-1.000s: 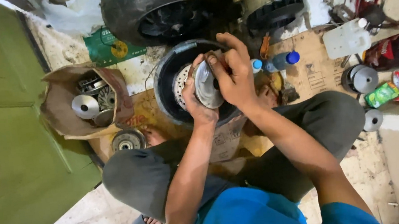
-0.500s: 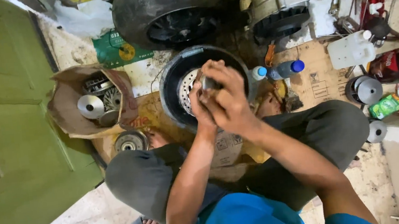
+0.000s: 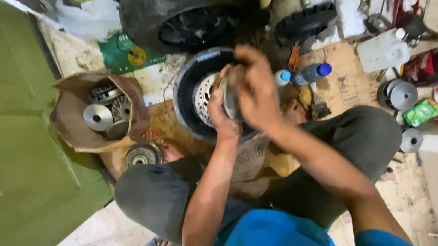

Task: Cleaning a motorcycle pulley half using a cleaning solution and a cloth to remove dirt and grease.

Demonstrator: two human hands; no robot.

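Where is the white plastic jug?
The white plastic jug sits on the floor at the upper right, beyond the blue-capped bottle, above the round grey metal part.

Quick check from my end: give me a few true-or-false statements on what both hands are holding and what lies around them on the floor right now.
1. Both hands grip one round metal part. True: the left hand and right hand close around the metal disc.
2. The hands are above a black wheel with a pale perforated centre. True: the wheel lies on the floor beneath them.
3. The cardboard box is empty. False: the cardboard box holds several metal parts.
4. The blue-capped bottle stands upright. False: the blue-capped bottle lies on its side.
5. The white jug is left of the box. False: the white jug sits far on the other side.
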